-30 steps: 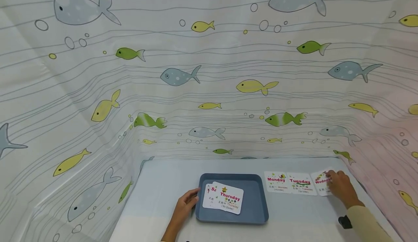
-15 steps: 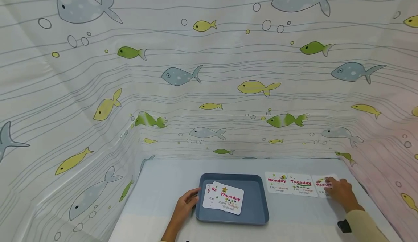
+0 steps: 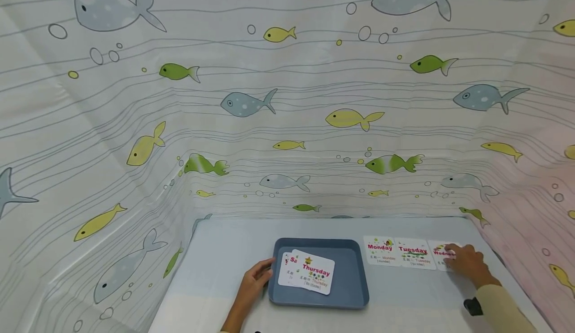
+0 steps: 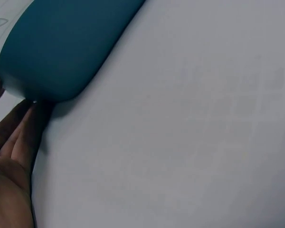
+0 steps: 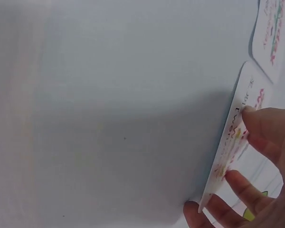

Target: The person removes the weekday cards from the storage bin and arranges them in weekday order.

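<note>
At the right end of a row of day-name cards, my right hand (image 3: 468, 263) holds the Wednesday card (image 3: 437, 253) with thumb and fingers. The right wrist view shows the thumb on the card's (image 5: 237, 128) printed face and fingertips at its far edge; the hand covers part of the card. Left of it lie the Tuesday card (image 3: 412, 255) and the Monday card (image 3: 380, 257). My left hand (image 3: 253, 283) rests its extended fingers against the left side of the blue-grey tray (image 3: 350, 273). In the tray, the Thursday card (image 3: 318, 278) overlaps a card beginning "Sa" (image 3: 288, 265).
A pale cloth covers the table (image 3: 215, 253). Behind and around it hangs a fish-print curtain (image 3: 287, 123). Near the right sleeve (image 3: 503, 308) is a small black object (image 3: 473, 306).
The Wednesday card, tilted a second ago, has straightened and lies in line with Tuesday, the right hand moving slightly down with it. The left hand and tray stay put.
</note>
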Tool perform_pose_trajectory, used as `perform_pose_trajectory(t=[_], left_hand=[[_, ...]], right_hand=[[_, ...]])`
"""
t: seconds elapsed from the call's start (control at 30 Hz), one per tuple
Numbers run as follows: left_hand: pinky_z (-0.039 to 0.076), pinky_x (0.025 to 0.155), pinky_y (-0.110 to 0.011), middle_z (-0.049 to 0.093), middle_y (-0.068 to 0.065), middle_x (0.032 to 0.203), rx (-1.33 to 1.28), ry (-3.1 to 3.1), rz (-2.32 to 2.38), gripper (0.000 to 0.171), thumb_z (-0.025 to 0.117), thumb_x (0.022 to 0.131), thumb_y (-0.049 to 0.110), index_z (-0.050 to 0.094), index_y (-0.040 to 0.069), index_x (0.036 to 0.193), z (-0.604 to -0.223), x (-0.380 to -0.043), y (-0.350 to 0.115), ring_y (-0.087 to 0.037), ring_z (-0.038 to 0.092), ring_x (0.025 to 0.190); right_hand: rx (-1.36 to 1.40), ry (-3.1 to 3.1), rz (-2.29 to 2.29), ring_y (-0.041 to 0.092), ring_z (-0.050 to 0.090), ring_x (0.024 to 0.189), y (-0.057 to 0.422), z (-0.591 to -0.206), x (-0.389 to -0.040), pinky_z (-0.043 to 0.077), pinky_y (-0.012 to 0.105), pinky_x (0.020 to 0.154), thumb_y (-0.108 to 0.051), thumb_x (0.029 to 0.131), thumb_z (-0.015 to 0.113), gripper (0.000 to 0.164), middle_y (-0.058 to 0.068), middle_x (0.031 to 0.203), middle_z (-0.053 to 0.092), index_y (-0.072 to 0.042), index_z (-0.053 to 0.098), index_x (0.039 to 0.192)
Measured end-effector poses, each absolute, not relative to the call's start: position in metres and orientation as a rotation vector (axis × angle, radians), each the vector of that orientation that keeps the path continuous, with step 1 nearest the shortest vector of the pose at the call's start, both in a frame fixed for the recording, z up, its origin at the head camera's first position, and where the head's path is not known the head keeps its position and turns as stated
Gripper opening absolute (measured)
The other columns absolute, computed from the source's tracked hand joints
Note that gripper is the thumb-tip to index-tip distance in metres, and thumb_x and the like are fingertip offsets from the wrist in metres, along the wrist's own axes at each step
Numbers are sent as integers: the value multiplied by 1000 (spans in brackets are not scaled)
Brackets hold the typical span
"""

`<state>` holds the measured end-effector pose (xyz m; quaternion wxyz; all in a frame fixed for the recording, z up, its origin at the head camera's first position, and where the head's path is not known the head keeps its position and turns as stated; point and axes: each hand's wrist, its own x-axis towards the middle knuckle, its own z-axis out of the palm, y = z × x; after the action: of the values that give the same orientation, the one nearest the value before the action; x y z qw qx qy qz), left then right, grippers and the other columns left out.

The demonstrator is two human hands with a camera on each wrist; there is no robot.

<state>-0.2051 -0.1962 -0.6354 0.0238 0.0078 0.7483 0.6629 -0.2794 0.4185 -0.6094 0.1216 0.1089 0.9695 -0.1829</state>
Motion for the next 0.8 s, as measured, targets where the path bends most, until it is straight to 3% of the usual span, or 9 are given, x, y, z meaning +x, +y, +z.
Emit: perform_pose_trajectory(t=[0.23, 0.53, 0.8], left_hand=[[49, 95, -11, 58, -18, 142, 29, 2335, 2040, 40, 63, 98, 18, 58, 5, 137, -637, -206, -196, -34, 57, 130], [48, 94, -10, 58, -17, 141, 24, 2320, 2039, 40, 64, 98, 18, 59, 6, 136, -638, -207, -198, -33, 57, 131], [50, 96, -14, 60, -17, 140, 69, 2388, 2001, 40, 63, 99, 21, 59, 6, 136, -641, -209, -200, -28, 62, 125]], right_hand=[[349, 2771, -509, 61, 40, 106, 419, -608, -279, 40, 76, 88, -31, 90, 68, 62, 42, 123, 35, 0, 46, 139], [346, 2759, -531, 64, 34, 114, 417, -608, -274, 39, 74, 93, -37, 94, 64, 69, 42, 133, 28, 2, 39, 145], [329, 2775, -517, 61, 35, 111, 417, -606, -273, 43, 70, 90, -37, 93, 65, 69, 41, 130, 34, 6, 40, 141]])
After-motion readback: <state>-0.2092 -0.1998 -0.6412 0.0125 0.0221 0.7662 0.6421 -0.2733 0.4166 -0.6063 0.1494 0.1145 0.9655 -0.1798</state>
